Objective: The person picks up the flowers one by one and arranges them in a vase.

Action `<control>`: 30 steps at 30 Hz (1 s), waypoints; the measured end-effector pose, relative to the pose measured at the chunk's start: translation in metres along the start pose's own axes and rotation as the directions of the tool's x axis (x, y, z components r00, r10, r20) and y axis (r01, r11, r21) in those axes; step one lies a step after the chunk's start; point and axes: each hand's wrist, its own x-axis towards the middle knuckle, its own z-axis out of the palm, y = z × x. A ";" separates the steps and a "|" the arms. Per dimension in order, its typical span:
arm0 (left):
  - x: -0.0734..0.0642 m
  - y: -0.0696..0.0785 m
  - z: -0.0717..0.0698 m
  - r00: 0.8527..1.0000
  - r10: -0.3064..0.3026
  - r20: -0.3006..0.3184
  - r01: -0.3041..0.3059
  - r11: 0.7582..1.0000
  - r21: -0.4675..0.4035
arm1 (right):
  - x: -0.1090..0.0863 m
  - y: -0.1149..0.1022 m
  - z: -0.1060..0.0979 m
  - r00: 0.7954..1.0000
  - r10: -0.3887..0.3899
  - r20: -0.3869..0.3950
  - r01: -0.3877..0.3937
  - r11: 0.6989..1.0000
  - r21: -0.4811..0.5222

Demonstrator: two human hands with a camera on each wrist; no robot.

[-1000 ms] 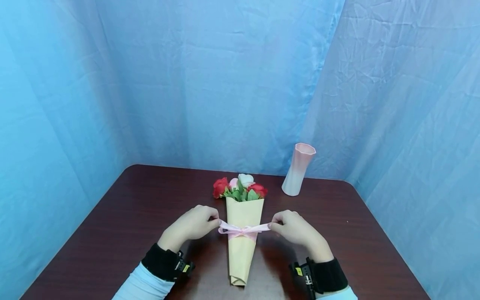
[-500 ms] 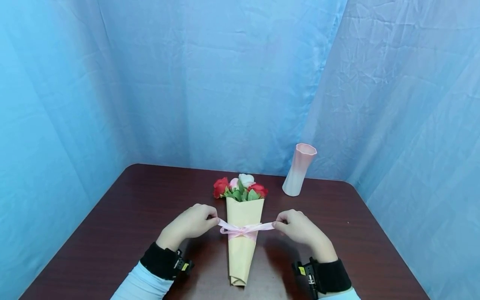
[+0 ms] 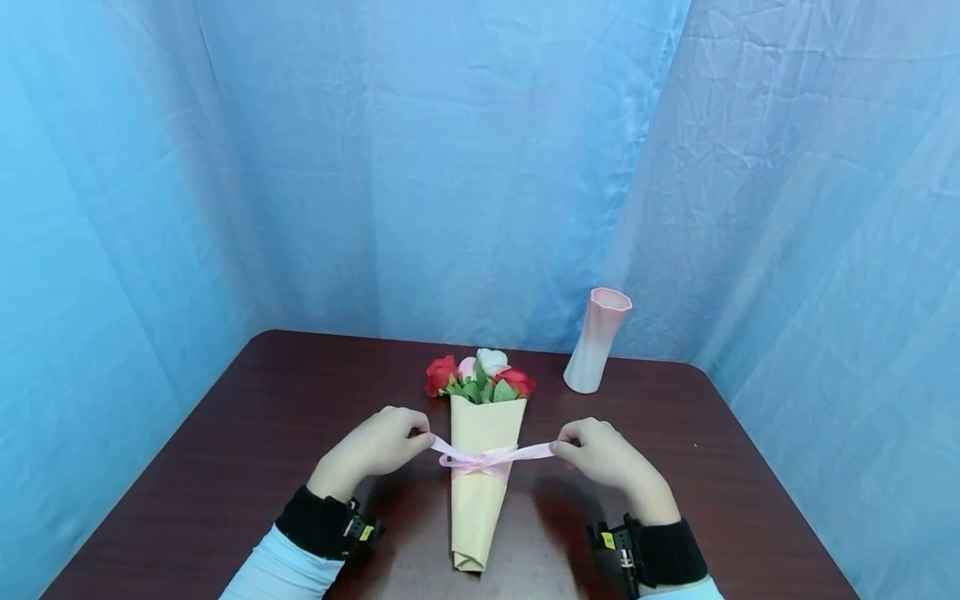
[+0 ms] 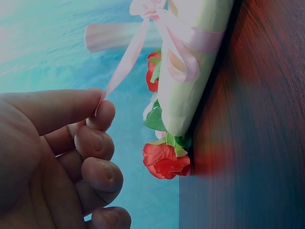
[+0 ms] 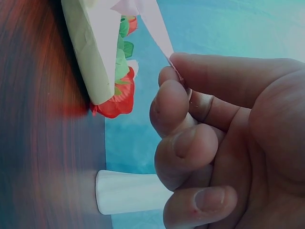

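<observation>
A bouquet [image 3: 480, 517] wrapped in cream paper lies on the table, its red, white and pink flowers [image 3: 480, 375] pointing to the far side. Round its middle runs a pink ribbon [image 3: 478, 461], knotted at the front with a loop on the left. My left hand [image 3: 378, 446] pinches one ribbon end between thumb and forefinger, as the left wrist view shows. The other end is pinched by my right hand [image 3: 611, 458], thumb against forefinger in the right wrist view. Both ends stretch out sideways above the paper, the left one slanting up from the knot.
A pink and white vase [image 3: 596, 342] stands at the back of the dark wooden table [image 3: 315, 375], right of the flowers. Blue curtains [image 3: 450, 167] hang behind the table and on both sides.
Both hands have drawn apart, the left to the left and the right to the right, with longer ribbon ends showing between them. The bouquet's lower end has shifted slightly left.
</observation>
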 end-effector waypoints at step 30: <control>-0.003 -0.006 -0.004 0.999 -0.031 0.022 0.032 0.999 -0.022 | -0.009 0.013 -0.014 0.997 0.068 -0.023 -0.068 0.998 0.009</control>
